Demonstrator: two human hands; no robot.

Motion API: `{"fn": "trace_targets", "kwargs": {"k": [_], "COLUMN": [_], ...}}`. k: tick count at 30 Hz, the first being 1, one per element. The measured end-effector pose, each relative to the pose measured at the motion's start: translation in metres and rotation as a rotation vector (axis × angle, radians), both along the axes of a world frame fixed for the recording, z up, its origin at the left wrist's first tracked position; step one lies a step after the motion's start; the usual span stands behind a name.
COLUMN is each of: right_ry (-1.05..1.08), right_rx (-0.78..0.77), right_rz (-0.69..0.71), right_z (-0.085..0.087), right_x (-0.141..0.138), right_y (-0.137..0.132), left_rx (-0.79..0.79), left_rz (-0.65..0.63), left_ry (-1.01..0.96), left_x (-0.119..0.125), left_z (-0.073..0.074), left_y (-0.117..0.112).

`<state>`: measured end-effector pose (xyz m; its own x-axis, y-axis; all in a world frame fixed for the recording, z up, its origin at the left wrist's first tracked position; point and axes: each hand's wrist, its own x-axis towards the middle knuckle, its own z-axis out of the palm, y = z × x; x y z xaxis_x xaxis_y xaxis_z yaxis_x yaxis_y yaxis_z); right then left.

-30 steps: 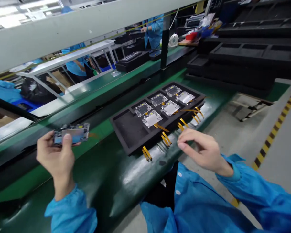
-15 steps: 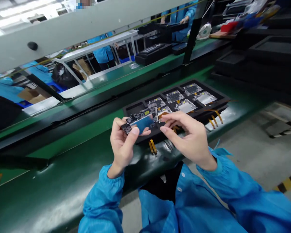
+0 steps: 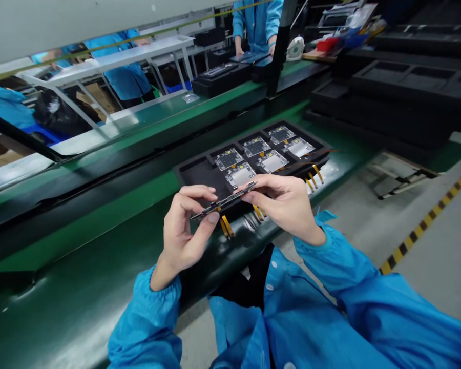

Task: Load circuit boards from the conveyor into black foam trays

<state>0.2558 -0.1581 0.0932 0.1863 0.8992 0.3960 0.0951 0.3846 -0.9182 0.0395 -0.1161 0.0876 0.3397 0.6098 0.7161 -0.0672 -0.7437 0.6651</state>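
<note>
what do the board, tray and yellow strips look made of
The board: thin, rigid, dark laminate, likely circuit board; edge-on between left hand and right hand. The tray: matte black, probably moulded foam or plastic; no shine. The strips: glossy amber film, likely flexible; they droop over its edge.

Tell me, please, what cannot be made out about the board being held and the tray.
Head view:
- circuit board, held edge-on between left hand and right hand: its faces are not visible.
- tray: near rim partly hidden behind the hands.
- boards in the tray: markings too small to read.
</note>
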Motion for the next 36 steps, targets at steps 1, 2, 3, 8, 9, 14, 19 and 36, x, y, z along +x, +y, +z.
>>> {"fn": "trace_targets", "kwargs": {"k": [1, 2, 3, 8, 9, 14, 19, 36], "right_ry": [-0.007, -0.016, -0.022, 0.001, 0.017, 0.017, -0.123, -0.168], "right_rx": [0.013, 0.026, 0.032, -0.096, -0.126, -0.202, -0.223, -0.897], "right_rz": [0.018, 0.042, 0.071, 0.192, 0.211, 0.329, 0.407, 0.235], "right_z": [0.001, 0.002, 0.002, -0.001, -0.002, 0.001, 0.017, 0.004], "right_x": [0.002, 0.003, 0.005, 0.007, 0.006, 0.005, 0.009, -0.014], "right_y": [0.001, 0.002, 0.004, 0.020, 0.024, 0.039, 0.058, 0.149], "left_rx": [-0.012, -0.047, -0.104, -0.408, -0.447, -0.508, -0.544, -0.040], "left_rz": [0.003, 0.005, 0.005, -0.079, -0.098, -0.082, -0.076, 0.405], "left_ry": [0.043, 0.080, 0.106, 0.109, 0.094, -0.004, -0.028, 0.682], "left_x": [-0.002, -0.004, -0.006, -0.005, -0.005, -0.003, -0.006, -0.058], "left_z": [0.000, 0.001, 0.000, -0.005, -0.006, -0.004, -0.004, -0.045], "left_y": [0.002, 0.003, 0.004, 0.006, 0.006, 0.011, 0.021, 0.102]}}
